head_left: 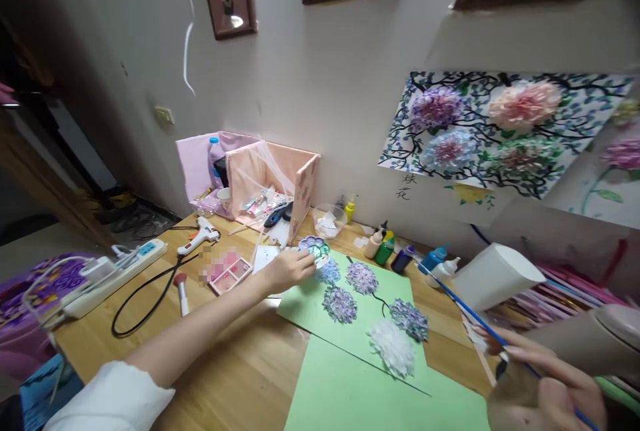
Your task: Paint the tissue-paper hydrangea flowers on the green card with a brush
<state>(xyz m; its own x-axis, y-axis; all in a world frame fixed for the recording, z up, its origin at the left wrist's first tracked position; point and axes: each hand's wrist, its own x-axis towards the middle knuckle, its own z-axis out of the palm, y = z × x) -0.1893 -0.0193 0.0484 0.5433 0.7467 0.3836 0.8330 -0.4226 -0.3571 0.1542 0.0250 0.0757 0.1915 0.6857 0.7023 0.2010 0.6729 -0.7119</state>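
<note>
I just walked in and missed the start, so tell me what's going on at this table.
A person's left hand has its fingers at the edge of a small, scalloped, paint-stained palette. Their right hand holds a long, thin, blue-handled paintbrush, clear of the flowers. On a light-green paper sheet lie textured blue and purple flower clusters and one fluffy white flower, which shows no such colour.

From my remote seat I'm watching a wooden tabletop [240, 364]: a power strip [117, 277] is lying along its left edge, a glue gun [200, 236] is resting near the far-left corner, paint bottles [385, 249] are standing near the far edge, and green sheets [345, 391] are stretching toward the near edge.
</note>
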